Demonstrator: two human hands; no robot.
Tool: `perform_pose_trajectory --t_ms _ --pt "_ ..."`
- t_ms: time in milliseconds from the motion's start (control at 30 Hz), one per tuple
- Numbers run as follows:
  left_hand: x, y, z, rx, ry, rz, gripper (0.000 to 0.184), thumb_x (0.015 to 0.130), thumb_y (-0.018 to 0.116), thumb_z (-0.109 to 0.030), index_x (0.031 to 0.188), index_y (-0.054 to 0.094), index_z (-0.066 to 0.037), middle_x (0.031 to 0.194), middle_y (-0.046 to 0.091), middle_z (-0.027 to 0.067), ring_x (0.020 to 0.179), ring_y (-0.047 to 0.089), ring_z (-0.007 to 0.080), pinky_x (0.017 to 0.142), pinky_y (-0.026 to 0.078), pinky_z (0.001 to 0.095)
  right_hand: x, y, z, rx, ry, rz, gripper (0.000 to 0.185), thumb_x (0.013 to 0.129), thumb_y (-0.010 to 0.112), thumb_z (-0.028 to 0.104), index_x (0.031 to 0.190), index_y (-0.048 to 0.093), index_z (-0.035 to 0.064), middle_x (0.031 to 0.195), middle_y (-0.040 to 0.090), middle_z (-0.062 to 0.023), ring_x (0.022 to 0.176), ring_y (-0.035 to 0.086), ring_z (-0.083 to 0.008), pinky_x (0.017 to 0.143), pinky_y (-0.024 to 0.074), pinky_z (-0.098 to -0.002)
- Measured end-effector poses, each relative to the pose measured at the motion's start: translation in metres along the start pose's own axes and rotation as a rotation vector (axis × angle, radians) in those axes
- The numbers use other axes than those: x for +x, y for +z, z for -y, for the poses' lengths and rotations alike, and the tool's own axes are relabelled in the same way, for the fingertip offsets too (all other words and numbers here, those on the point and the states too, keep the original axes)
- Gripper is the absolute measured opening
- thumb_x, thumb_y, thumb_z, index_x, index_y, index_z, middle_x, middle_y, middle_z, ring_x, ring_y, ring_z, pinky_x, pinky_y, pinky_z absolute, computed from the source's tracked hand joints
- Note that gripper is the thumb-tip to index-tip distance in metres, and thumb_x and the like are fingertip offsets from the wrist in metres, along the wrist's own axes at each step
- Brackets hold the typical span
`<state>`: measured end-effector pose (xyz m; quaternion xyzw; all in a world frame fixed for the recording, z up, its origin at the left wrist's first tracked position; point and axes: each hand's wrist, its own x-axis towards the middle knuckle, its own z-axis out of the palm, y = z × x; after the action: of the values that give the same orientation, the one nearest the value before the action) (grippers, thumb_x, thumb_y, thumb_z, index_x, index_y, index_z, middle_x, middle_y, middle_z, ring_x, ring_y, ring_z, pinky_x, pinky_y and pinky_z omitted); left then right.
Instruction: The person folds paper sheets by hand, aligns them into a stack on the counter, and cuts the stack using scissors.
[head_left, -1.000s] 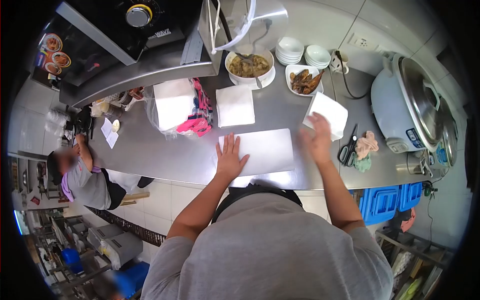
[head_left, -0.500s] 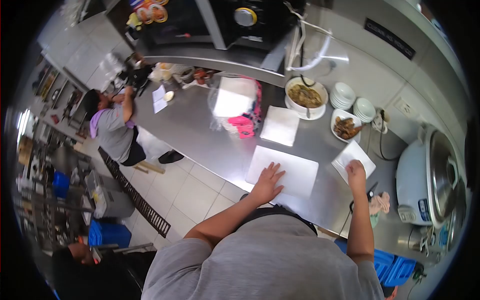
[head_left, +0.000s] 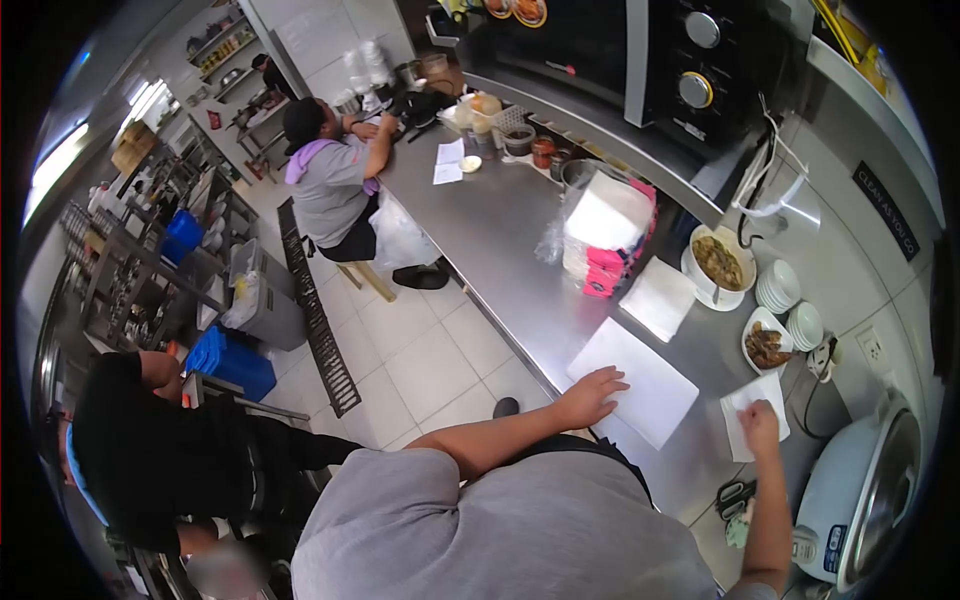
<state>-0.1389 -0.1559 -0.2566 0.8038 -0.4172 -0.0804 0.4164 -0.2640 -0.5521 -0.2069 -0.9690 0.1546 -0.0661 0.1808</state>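
Note:
My left hand [head_left: 592, 397] lies with fingers spread on the near edge of a white sheet [head_left: 640, 385] on the steel counter. To the right, my right hand [head_left: 760, 424] is closed over a smaller folded white paper [head_left: 738, 420]; its fingertips are too small to show what they hold. A square stack of white napkins [head_left: 657, 299] sits beyond the sheet, beside a pink-and-white plastic pack [head_left: 603, 225]. Dark-handled scissors [head_left: 735, 497] rest by my right forearm.
Bowls of food [head_left: 718, 262], stacked white bowls [head_left: 778, 287] and a large cooker [head_left: 862, 495] line the wall. A microwave [head_left: 640, 70] stands above the counter. One person [head_left: 335, 190] sits at its far end; another in black [head_left: 170, 450] is behind at left.
The view has swung left, so the counter runs diagonally and more of the room shows. My right hand has gone from open and blurred to closed on the folded paper. My left hand remains on the sheet.

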Motion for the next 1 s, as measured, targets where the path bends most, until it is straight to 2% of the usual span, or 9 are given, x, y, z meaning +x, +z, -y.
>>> perform_pose_trajectory --t_ms 67,133,233,267,300,433,733,933,1000 --pt "-0.002 -0.005 -0.001 -0.005 0.007 -0.01 0.039 0.082 0.066 -0.009 0.12 0.059 -0.009 0.13 0.053 0.0168 0.127 0.044 0.0363 0.107 0.037 0.0436 0.031 0.008 -0.032 -0.133 0.23 0.055 0.045 0.079 0.071 0.04 0.075 0.058 -0.0028 0.081 0.064 -0.0249 0.076 0.062 -0.0425 0.072 0.0467 -0.05" --pt "0.005 -0.002 -0.001 -0.006 0.012 -0.03 0.039 0.082 0.066 -0.011 0.121 0.059 -0.009 0.128 0.055 0.0158 0.123 0.049 0.0346 0.105 0.039 0.0427 0.048 0.002 0.012 -0.101 0.473 -0.029 0.048 0.081 0.067 0.044 0.088 0.058 -0.0027 0.093 0.065 -0.0257 0.085 0.064 -0.0405 0.078 0.0498 -0.0468" --pt "0.041 -0.034 -0.067 -0.409 0.061 0.262 0.039 0.085 0.065 -0.01 0.123 0.058 -0.009 0.128 0.056 0.0139 0.122 0.051 0.0308 0.104 0.04 0.0398 0.056 0.025 0.039 -0.333 0.569 -0.043 0.038 0.084 0.064 0.031 0.101 0.055 -0.0014 0.104 0.063 -0.024 0.092 0.063 -0.0417 0.082 0.0513 -0.0468" --pt "0.053 -0.054 -0.105 -0.553 0.268 0.273 0.039 0.085 0.068 -0.017 0.122 0.06 -0.008 0.12 0.061 0.0123 0.11 0.059 0.0293 0.097 0.044 0.0396 0.055 0.03 0.039 -0.35 0.554 -0.054 0.035 0.083 0.063 0.025 0.104 0.053 -0.001 0.106 0.061 -0.0234 0.094 0.062 -0.0424 0.083 0.0512 -0.0476" --pt "0.061 -0.081 -0.151 -0.706 0.363 0.413 0.041 0.085 0.068 -0.019 0.122 0.06 -0.007 0.119 0.062 0.0138 0.112 0.058 0.0299 0.096 0.045 0.0392 0.047 0.036 0.037 -0.365 0.535 -0.062 0.033 0.082 0.061 0.019 0.107 0.051 -0.0006 0.107 0.06 -0.0229 0.095 0.061 -0.0431 0.083 0.0512 -0.0485" --pt "0.065 -0.106 -0.291 -1.187 1.231 0.77 0.034 0.092 0.06 -0.029 0.111 0.062 -0.001 0.114 0.061 0.0128 0.109 0.056 0.0304 0.094 0.044 0.0418 0.023 0.046 0.042 -0.373 0.359 -0.114 0.03 0.075 0.057 0.002 0.105 0.053 -0.0003 0.101 0.057 -0.0207 0.096 0.057 -0.0429 0.083 0.0484 -0.0498" --pt "0.051 -0.111 -0.322 -1.242 1.43 0.986 0.033 0.092 0.06 -0.031 0.106 0.061 -0.002 0.107 0.061 0.0127 0.106 0.057 0.0309 0.093 0.045 0.0417 0.003 0.051 0.049 -0.266 0.401 -0.367 0.028 0.074 0.062 0.003 0.101 0.059 -0.0007 0.098 0.059 -0.0203 0.093 0.057 -0.039 0.082 0.0464 -0.0474" --pt "0.035 -0.122 -0.318 -1.273 1.439 1.057 0.033 0.092 0.059 -0.033 0.103 0.061 -0.002 0.102 0.06 0.0126 0.103 0.058 0.0313 0.092 0.045 0.0417 -0.032 0.059 0.027 -0.136 0.121 -0.486 0.018 0.072 0.063 0.001 0.09 0.065 0.0021 0.092 0.063 -0.017 0.088 0.06 -0.0367 0.081 0.047 -0.0447" --pt "0.023 -0.127 -0.318 -1.296 1.453 1.1 0.033 0.092 0.059 -0.033 0.101 0.061 -0.002 0.1 0.06 0.0126 0.102 0.058 0.0314 0.091 0.045 0.0416 -0.051 0.057 0.02 -0.139 0.166 -0.472 0.015 0.072 0.06 0.003 0.085 0.067 0.0059 0.086 0.064 -0.0136 0.084 0.061 -0.0343 0.08 0.0468 -0.0438"
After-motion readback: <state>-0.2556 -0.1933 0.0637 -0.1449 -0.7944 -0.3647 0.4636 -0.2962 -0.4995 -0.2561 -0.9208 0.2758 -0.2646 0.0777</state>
